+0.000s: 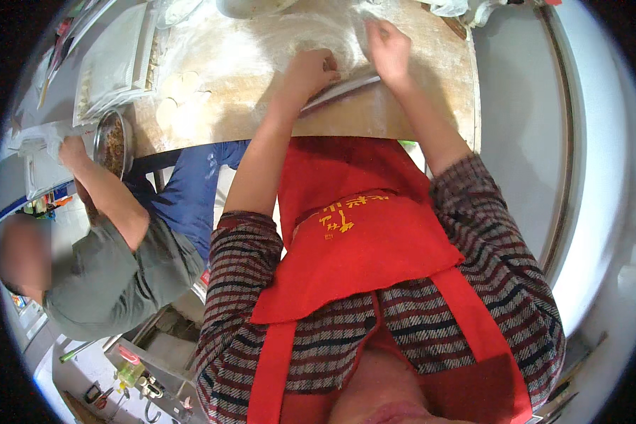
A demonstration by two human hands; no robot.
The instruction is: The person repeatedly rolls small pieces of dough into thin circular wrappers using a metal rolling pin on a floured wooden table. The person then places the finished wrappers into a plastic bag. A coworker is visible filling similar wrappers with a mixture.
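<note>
My left hand (311, 70) is over the floured wooden work table (233, 124), fingers curled downward; whether it holds anything cannot be told. Just below its fingertips lies a long, shiny, straight-edged thing (344, 93), slanting up towards my right wrist; its kind is unclear. My right hand (389, 50) is farther up and to the right, its fingers bent and slightly blurred, with its grip hidden. White flour is smeared around both hands. Several thin round dough wrappers (167, 113) lie on the table's left part, some overlapping.
At the left edge stand stacked translucent trays (108, 66) and a metal bowl of brown filling (114, 143). A co-worker (122, 270) sits at the left, a hand (73, 152) by a white sheet or bag. Another bowl (254, 6) and plastic bags (448, 6) are at the far edge.
</note>
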